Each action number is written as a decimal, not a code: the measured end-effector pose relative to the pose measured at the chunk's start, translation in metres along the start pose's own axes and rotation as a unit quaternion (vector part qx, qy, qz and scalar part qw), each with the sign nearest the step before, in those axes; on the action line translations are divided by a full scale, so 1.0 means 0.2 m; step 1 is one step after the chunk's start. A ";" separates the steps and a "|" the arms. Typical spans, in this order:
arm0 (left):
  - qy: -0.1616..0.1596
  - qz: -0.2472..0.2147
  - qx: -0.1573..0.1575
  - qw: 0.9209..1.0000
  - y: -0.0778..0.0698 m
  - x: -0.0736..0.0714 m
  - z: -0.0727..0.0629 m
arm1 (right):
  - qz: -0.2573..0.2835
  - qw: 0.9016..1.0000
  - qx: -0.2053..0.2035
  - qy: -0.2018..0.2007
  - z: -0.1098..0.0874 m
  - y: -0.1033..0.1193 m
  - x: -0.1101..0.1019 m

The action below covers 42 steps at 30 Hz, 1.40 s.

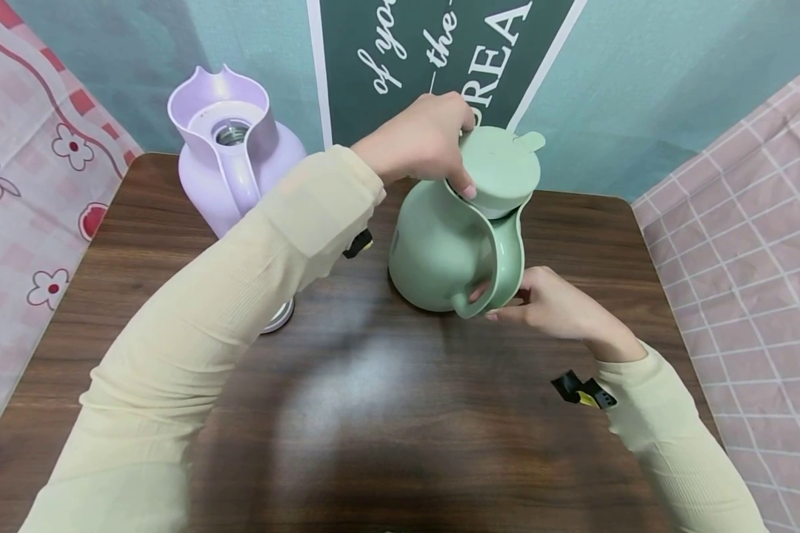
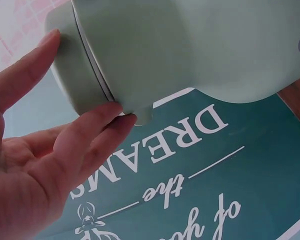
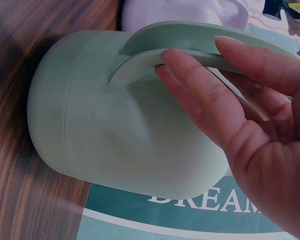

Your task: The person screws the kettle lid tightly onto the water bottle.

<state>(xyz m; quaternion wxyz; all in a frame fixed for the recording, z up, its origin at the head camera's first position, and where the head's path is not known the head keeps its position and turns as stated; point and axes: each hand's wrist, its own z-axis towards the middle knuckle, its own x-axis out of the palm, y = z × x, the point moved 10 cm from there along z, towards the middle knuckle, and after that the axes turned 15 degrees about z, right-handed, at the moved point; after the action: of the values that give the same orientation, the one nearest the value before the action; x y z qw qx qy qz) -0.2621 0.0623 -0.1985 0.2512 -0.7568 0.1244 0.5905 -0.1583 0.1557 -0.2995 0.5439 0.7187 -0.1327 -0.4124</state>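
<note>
A green thermos jug stands on the brown table, its handle facing toward me. My left hand pinches the round green lid at the jug's mouth. The lid sits at a slight tilt, a pale underside showing along its front. In the left wrist view the thumb lies against the lid's edge, with fingers at the seam between lid and jug. From the right, my right hand grips the handle; in the right wrist view its fingers reach under the handle, thumb on the other side.
A lilac thermos jug without a lid stands at the left, partly hidden by my left sleeve. A silvery rim shows beneath that sleeve. Behind the table hangs a dark green lettered panel on a blue cloth.
</note>
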 end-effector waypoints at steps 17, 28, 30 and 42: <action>-0.028 0.020 -0.004 0.999 -0.05 0.00 -0.01 | 0.013 1.000 0.016 0.001 0.00 -0.01 0.01; -0.005 0.003 0.033 0.999 -0.04 -0.01 0.00 | 0.014 1.000 0.009 0.002 0.00 0.00 0.01; -0.003 0.002 0.039 0.999 -0.04 -0.01 0.00 | 0.014 1.000 0.012 0.001 0.00 -0.01 0.01; -0.018 0.047 -0.017 0.999 -0.07 0.02 -0.01 | 0.026 0.999 0.021 -0.002 0.00 -0.01 0.00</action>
<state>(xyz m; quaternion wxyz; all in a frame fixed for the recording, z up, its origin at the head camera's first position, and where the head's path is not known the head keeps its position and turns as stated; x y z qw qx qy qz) -0.2521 0.0722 -0.1991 0.2123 -0.7438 0.1450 0.6170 -0.1586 0.1564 -0.3020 0.5387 0.7254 -0.1609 -0.3970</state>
